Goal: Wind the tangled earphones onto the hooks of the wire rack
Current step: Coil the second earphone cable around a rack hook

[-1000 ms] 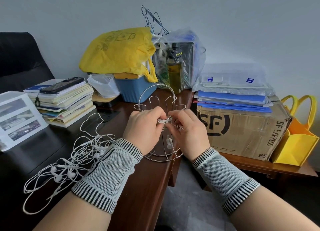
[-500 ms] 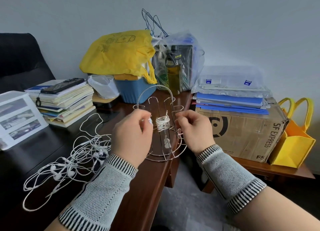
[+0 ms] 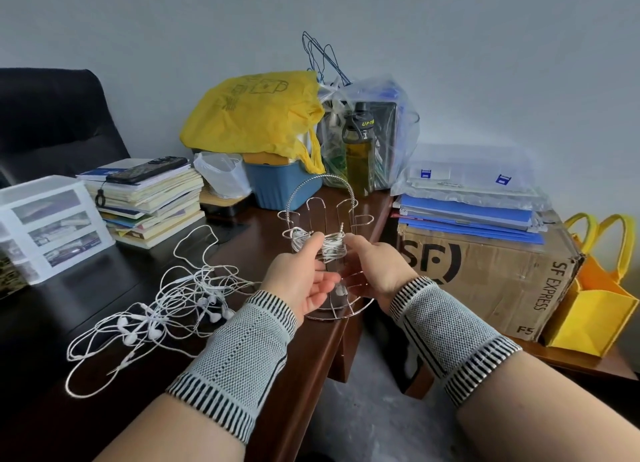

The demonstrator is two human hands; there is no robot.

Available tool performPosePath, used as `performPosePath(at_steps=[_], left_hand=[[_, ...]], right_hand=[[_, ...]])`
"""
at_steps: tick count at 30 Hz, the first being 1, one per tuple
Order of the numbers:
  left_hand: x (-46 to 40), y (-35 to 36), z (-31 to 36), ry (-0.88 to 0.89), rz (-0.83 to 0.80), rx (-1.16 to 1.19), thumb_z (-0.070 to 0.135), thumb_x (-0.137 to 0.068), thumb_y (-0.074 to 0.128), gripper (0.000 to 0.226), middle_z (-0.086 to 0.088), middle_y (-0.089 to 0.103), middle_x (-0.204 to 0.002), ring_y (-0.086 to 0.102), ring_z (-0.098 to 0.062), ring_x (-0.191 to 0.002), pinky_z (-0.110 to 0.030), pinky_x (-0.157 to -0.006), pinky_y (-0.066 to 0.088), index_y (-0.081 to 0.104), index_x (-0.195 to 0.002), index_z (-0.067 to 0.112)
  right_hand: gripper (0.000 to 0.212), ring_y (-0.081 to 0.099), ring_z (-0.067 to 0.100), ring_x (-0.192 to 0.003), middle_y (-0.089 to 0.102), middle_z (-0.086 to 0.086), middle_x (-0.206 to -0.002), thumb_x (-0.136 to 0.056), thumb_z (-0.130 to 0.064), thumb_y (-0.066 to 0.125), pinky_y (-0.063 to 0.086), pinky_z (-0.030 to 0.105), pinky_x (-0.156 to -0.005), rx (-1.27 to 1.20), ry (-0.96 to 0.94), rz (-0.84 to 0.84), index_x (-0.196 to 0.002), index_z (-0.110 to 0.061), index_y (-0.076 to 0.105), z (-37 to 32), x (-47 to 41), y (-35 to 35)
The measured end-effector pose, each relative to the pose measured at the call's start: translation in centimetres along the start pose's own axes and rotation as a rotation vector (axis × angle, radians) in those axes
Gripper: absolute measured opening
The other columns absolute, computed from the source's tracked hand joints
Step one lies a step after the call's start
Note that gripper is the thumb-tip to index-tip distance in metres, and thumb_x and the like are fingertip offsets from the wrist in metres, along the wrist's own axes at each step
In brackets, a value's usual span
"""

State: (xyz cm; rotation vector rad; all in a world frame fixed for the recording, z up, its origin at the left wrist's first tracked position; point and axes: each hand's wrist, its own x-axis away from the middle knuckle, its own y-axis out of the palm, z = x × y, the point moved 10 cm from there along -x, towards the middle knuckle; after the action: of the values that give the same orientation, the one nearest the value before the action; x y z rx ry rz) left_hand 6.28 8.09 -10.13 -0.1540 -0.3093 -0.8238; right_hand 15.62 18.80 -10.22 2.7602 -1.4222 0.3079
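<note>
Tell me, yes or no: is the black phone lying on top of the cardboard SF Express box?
No, the black phone lies on the stack of books at left, far from the cardboard box.

Dark wooden desk [image 3: 69, 409] with tangled earphones [image 3: 162, 309], wire rack [image 3: 322, 198], books [image 3: 152, 205].

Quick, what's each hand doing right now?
Left hand: pinching the wound earphone bundle on the wire rack.
Right hand: pinching the same bundle from the other side.
</note>
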Motion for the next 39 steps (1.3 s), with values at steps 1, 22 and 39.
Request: performPosePath(at_steps=[1,22,39], left_hand=[[0.0,0.1,0.0,-0.007,-0.006,0.026,0.054,-0.09,0.057,0.05,-0.009,0.074,-0.082,0.059,-0.008,-0.055,-0.02,-0.051,0.048,0.062,-0.095,0.005],[-1.1,0.3,-0.3,-0.027,0.041,0.319,0.037,-0.08,0.077,0.039,0.001,0.068,-0.061,0.049,-0.001,-0.044,-0.013,-0.043,0.041,0.068,-0.097,0.003],[-1.2,1.1,-1.0,-0.096,-0.067,0.373,0.037,-0.078,0.078,0.039,-0.007,0.076,-0.084,0.05,-0.001,-0.043,-0.011,-0.04,0.04,0.072,-0.1,0.006]], right_hand=[[0.043,0.055,0.019,-0.05,0.061,0.009,-0.065,-0.092,-0.04,0.051,0.045,0.026,-0.05,-0.042,0.009,-0.003,-0.086,0.0,0.062,0.1,-0.1,0.1],[0.037,0.054,0.02,-0.058,0.061,0.011,-0.067,-0.089,-0.036,0.056,0.045,0.03,-0.06,-0.267,0.001,0.022,-0.081,-0.001,0.068,-0.2,-0.6,-0.3],[0.036,0.057,0.019,-0.055,0.064,0.013,-0.067,-0.084,-0.032,0.065,0.049,0.028,-0.056,-0.266,0.066,-0.002,-0.086,0.004,0.067,-0.2,-0.6,0.2]])
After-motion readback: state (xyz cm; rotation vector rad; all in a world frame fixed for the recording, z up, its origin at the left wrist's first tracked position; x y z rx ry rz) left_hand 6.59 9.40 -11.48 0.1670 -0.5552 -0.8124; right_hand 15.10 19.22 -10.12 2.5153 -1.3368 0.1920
